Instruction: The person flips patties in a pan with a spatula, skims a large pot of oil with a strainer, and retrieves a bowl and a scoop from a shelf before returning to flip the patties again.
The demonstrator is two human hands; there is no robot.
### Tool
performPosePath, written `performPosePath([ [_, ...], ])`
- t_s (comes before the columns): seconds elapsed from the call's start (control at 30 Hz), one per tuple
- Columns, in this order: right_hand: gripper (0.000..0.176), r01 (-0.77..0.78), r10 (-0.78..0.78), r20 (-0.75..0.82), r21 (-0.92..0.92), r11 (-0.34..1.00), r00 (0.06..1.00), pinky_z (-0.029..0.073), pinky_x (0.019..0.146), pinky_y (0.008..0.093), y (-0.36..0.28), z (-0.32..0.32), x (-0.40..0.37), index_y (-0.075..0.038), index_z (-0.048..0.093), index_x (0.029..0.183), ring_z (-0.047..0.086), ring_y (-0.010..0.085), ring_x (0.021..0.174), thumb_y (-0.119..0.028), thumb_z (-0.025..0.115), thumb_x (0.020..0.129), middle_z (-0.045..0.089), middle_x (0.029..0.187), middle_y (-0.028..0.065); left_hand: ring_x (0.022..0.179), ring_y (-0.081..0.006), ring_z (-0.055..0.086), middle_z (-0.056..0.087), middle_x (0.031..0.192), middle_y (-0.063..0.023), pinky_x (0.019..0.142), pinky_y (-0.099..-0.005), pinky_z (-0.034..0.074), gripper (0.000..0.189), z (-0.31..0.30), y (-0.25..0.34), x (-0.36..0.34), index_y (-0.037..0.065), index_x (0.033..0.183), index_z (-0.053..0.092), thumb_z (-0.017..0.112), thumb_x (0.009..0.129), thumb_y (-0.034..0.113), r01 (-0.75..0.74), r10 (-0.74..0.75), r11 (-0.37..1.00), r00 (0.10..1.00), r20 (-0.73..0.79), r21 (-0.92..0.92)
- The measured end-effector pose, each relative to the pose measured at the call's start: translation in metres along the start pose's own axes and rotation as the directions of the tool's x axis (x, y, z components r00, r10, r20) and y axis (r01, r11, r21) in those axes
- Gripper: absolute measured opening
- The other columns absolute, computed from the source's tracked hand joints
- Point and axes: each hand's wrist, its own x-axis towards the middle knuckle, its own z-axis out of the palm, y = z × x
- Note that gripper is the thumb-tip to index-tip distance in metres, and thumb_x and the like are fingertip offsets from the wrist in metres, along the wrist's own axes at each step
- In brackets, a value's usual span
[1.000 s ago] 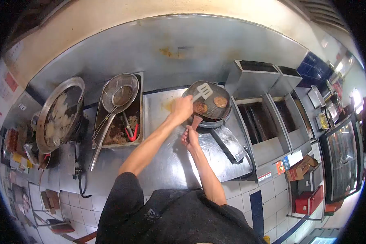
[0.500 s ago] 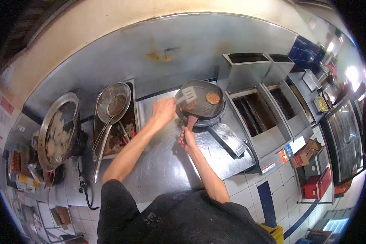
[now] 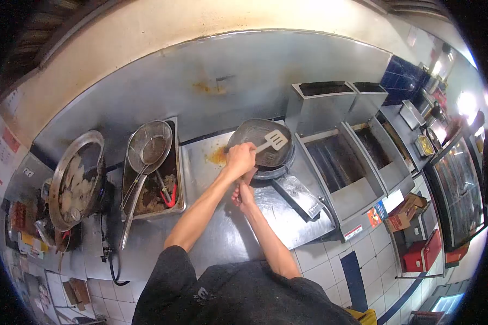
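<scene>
My left hand is closed on the handle of a slotted spatula, its pale blade over the far right of a dark square grill pan. Lower down, my right hand grips the grill pan's reddish-brown handle, partly covered by my left hand. The grill pan sits over another round pan, whose wide dark handle points toward the front right. No patty shows plainly in the pan now; the hand and blade hide part of it. An orange-brown greasy patch marks the steel counter left of the pan.
Left of the counter stands a deep tray with strainers and red-handled tongs. Farther left is a large round pan of frying food. Fryer wells adjoin on the right, with a red box below.
My left hand and the spatula have moved right and slightly nearer; the blade now reaches the pan's far right. The round browned patty seen there before no longer shows. The view has shifted slightly.
</scene>
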Motion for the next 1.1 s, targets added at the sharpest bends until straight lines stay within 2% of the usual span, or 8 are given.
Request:
performPosePath([
  [0.13,0.023,0.034,-0.033,-0.014,0.012,0.999,0.999,0.035,0.033,0.0270,0.005,0.003,0.001,-0.014,0.043,0.073,0.044,0.0118,0.041,-0.029,0.053,0.088,0.042,0.054,-0.0024,0.088,-0.0370,0.064,0.068,0.090,-0.0181,0.080,-0.0464,0.050,0.023,0.018,-0.009,0.011,0.014,0.101,0.068,0.059,0.082,0.020,0.049,-0.056,0.997,0.993,-0.105,-0.064],
  [0.23,0.030,0.066,-0.067,0.049,0.022,0.998,0.997,0.033,0.033,0.0276,0.015,-0.004,0.012,-0.014,0.042,0.077,0.045,0.0136,0.041,-0.038,0.052,0.091,0.042,0.054,-0.0013,0.090,-0.0369,0.064,0.068,0.092,-0.0181,0.080,-0.0466,0.050,0.023,0.033,-0.014,0.016,0.015,0.102,0.068,0.058,0.082,0.021,0.225,-0.227,0.973,0.974,-0.026,-0.050],
  [0.43,0.031,0.135,-0.134,0.036,-0.046,0.990,0.990,0.036,0.040,0.0243,0.013,0.000,0.009,-0.015,0.054,0.075,0.048,0.0077,0.046,-0.042,0.062,0.087,0.054,0.060,-0.0028,0.094,-0.0375,0.064,0.067,0.093,-0.0218,0.083,-0.0484,0.050,0.022,0.046,-0.008,0.013,0.006,0.094,0.068,0.058,0.077,0.016,0.268,-0.268,0.963,0.963,-0.027,0.008],
  [0.57,0.028,0.028,-0.016,0.140,-0.085,0.996,0.990,0.038,0.041,0.0235,0.012,-0.010,0.007,-0.013,0.053,0.075,0.048,0.0093,0.046,-0.037,0.060,0.089,0.052,0.060,-0.0034,0.094,-0.0367,0.064,0.067,0.092,-0.0202,0.083,-0.0473,0.051,0.022,0.040,-0.023,0.013,0.007,0.094,0.068,0.058,0.077,0.015,0.313,-0.314,0.949,0.949,0.019,0.028],
  [0.73,0.027,-0.081,0.067,0.355,0.024,0.996,0.933,0.048,0.058,0.0297,0.000,-0.019,0.002,-0.011,0.051,0.079,0.054,0.0159,0.060,-0.035,0.053,0.093,0.054,0.068,0.0009,0.089,-0.0340,0.065,0.069,0.092,-0.0145,0.081,-0.0441,0.051,0.018,0.029,-0.040,-0.016,0.013,0.090,0.069,0.058,0.078,0.018,0.211,-0.264,0.946,0.942,-0.209,-0.245],
  [0.9,0.033,-0.098,0.068,0.435,0.047,0.994,0.898,0.051,0.078,0.0379,-0.005,-0.043,-0.010,-0.008,0.052,0.100,0.060,0.0227,0.082,-0.040,0.053,0.093,0.058,0.091,0.0101,0.087,-0.0344,0.065,0.068,0.088,-0.0150,0.079,-0.0444,0.051,0.018,0.027,-0.054,-0.031,0.011,0.090,0.068,0.058,0.079,0.020,0.326,-0.371,0.921,0.901,-0.225,-0.212],
  [1.03,0.043,-0.015,0.054,0.283,-0.138,0.990,0.958,0.049,0.082,0.0406,-0.003,-0.088,-0.036,-0.008,0.050,0.112,0.059,0.0251,0.090,-0.046,0.052,0.091,0.056,0.103,0.0092,0.090,-0.0353,0.064,0.068,0.091,-0.0164,0.080,-0.0448,0.050,0.021,0.031,-0.057,-0.035,0.007,0.094,0.067,0.058,0.079,0.018,0.299,-0.388,0.878,0.901,-0.191,-0.374],
  [1.1,0.033,-0.041,0.075,0.196,-0.170,0.985,0.978,0.047,0.075,0.0359,0.002,-0.128,-0.050,-0.012,0.054,0.101,0.057,0.0211,0.083,-0.043,0.053,0.092,0.056,0.092,0.0046,0.090,-0.0338,0.064,0.068,0.092,-0.0160,0.080,-0.0434,0.050,0.024,0.025,-0.048,-0.051,0.007,0.101,0.065,0.057,0.082,0.020,0.297,-0.380,0.907,0.882,-0.277,-0.298],
])
